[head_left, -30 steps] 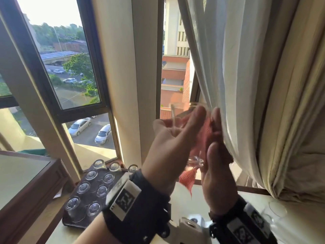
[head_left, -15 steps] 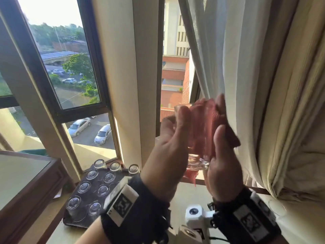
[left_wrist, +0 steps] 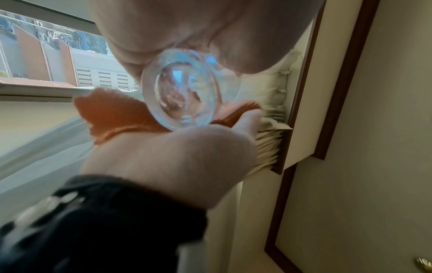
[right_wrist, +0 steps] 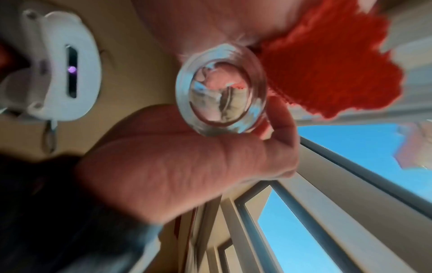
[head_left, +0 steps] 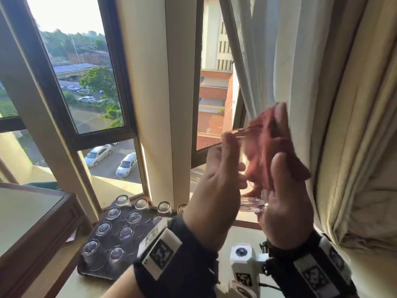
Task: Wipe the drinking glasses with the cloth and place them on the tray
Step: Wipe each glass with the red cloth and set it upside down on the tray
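Note:
I hold a clear drinking glass (head_left: 251, 204) upright in the air in front of the window, its thick base towards me (left_wrist: 184, 90) (right_wrist: 222, 90). My left hand (head_left: 221, 179) grips its left side, fingers curled round the wall up to the rim. My right hand (head_left: 283, 201) holds a red cloth (head_left: 270, 147) against the glass's right side, thumb in front and fingers behind the cloth. The cloth (left_wrist: 112, 114) (right_wrist: 327, 64) bunches past the glass. Lower left, a dark tray (head_left: 90, 269) carries several upturned glasses (head_left: 103, 229).
A cream curtain (head_left: 322, 104) hangs right behind my right hand. The window frame (head_left: 64, 117) and sill stand behind the tray. A wooden glass-topped table (head_left: 32, 222) is at the left. The pale counter (head_left: 242, 235) lies under my hands.
My right hand has slid up the glass with the cloth, whose hanging tail is now gathered against the side. The left hand keeps its grip in much the same place.

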Demonstrator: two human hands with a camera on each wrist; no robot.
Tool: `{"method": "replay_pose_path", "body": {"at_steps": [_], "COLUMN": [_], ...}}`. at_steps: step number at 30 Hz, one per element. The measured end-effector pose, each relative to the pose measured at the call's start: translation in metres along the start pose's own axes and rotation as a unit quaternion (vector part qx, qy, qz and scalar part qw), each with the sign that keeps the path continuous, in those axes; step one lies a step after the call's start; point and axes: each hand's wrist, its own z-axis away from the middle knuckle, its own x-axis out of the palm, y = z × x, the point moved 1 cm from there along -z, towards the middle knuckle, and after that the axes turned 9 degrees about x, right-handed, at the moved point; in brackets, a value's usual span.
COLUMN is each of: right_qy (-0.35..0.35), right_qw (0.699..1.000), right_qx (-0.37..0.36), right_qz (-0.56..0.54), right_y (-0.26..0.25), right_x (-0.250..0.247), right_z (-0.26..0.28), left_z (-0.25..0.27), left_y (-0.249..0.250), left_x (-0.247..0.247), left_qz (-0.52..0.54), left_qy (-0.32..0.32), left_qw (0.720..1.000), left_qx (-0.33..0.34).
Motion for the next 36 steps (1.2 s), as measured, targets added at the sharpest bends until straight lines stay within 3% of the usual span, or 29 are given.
{"method": "replay_pose_path", "body": {"at_steps": [5,9,12,14,17,21,26,29,32,36], "right_qy": [-0.115,-0.059,-0.002,0.009,-0.029,-0.063,-0.013,-0.021,-0.086,-0.061], "right_qw": [0.977,0.985,0.995,0.993,0.974,0.971,0.999,0.99,0.966,0.975], "right_qx": [-0.084,-0.078,-0.021,-0.033,-0.124,-0.093,-0.001,-0.065,-0.125,-0.084], "right_qz": [0.157,0.145,0.096,0.113,0.188,0.21,0.05,0.124,0.208,0.197], "right_y": [0.01,0.026,0.012,-0.002,-0.007,0.023,0.009,-0.008,0.003,0.024], "right_x": [0.013,0.007,-0.001,-0.003,0.004,0.01,-0.002,0.0,0.011,0.006], "right_z": [0.026,0.03,0.009,-0.003,0.001,0.026,0.007,0.002,0.019,0.03], "left_z": [-0.016,-0.013,-0.001,0.004,0.002,-0.01,0.004,0.003,-0.009,-0.012], "left_y": [0.015,0.011,0.002,-0.004,-0.005,0.005,-0.003,-0.008,0.0,0.005], "left_x": [-0.017,-0.021,-0.009,-0.003,-0.005,-0.022,-0.008,-0.004,-0.014,-0.021], "left_qz": [0.071,-0.044,-0.025,0.0,0.005,0.016,0.001,-0.014,0.025,0.015], "left_qy": [0.063,0.039,0.006,0.004,0.0,0.049,0.009,0.012,0.04,0.046], "left_qw": [0.994,0.998,0.999,0.999,0.999,0.999,1.0,1.0,0.999,0.999], "left_qx": [-0.049,-0.034,-0.032,-0.035,-0.04,-0.011,-0.009,-0.009,-0.015,-0.017]}}
